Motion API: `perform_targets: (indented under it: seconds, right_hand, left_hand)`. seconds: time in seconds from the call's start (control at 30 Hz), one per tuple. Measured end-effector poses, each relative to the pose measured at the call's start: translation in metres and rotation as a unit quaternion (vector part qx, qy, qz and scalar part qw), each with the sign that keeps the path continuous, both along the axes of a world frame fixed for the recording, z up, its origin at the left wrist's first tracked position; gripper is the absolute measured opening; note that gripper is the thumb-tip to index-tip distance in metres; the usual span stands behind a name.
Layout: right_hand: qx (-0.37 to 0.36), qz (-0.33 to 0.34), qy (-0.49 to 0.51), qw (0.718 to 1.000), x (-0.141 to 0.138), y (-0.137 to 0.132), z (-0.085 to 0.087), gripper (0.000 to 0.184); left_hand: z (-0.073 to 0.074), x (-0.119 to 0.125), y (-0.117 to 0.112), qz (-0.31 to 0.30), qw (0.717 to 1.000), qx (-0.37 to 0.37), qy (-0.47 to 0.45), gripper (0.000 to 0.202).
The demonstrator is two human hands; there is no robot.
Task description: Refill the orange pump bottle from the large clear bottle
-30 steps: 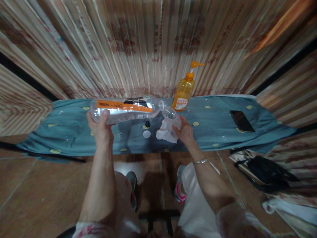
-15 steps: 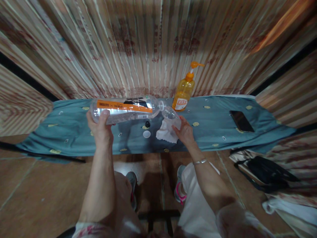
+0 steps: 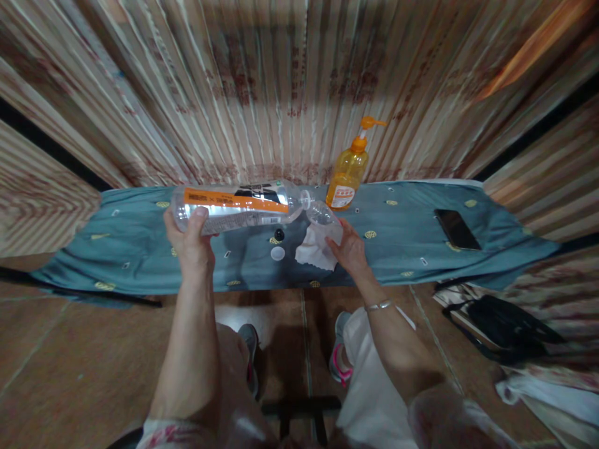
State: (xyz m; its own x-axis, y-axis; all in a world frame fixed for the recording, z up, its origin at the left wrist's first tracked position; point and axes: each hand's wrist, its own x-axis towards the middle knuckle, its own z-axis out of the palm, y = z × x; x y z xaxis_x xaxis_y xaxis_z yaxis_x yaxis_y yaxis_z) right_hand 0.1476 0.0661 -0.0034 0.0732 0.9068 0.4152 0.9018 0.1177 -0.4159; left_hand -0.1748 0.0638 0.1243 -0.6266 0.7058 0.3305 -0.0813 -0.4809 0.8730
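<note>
My left hand (image 3: pixel 189 240) grips a large clear plastic bottle (image 3: pixel 234 204) with an orange label, held almost level with its open mouth pointing right. The mouth meets a small clear container (image 3: pixel 322 214) that my right hand (image 3: pixel 349 248) holds together with a white cloth (image 3: pixel 316 247). A white cap (image 3: pixel 277 252) and a small black cap (image 3: pixel 279 234) lie on the teal cloth-covered board (image 3: pixel 140 262) just below the bottle's neck.
An orange pump bottle (image 3: pixel 347 169) stands at the back of the board by the curtain. A black phone (image 3: pixel 457 228) lies to the right. A black bag (image 3: pixel 505 324) sits on the floor at the right. My feet show below the board.
</note>
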Motion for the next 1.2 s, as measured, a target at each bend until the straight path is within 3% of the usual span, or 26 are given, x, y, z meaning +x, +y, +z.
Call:
perform_targets:
  seconds: [0.33, 0.93, 1.2]
  right_hand:
    - [0.004, 0.006, 0.009, 1.0, 0.0015, 0.0, -0.001, 0.06]
    - [0.021, -0.002, 0.001, 1.0, 0.0003, 0.0001, -0.002, 0.057]
    - [0.019, 0.004, 0.003, 1.0, 0.002, 0.002, -0.0049, 0.059]
  left_hand:
    - [-0.0024, -0.0023, 0.0004, 0.0, 0.999, -0.005, 0.034, 0.067]
    - [-0.0014, -0.0018, -0.0001, -0.009, 1.0, 0.018, -0.011, 0.07]
    - [-0.0056, -0.0046, 0.0033, -0.004, 0.999, 0.018, 0.035, 0.065]
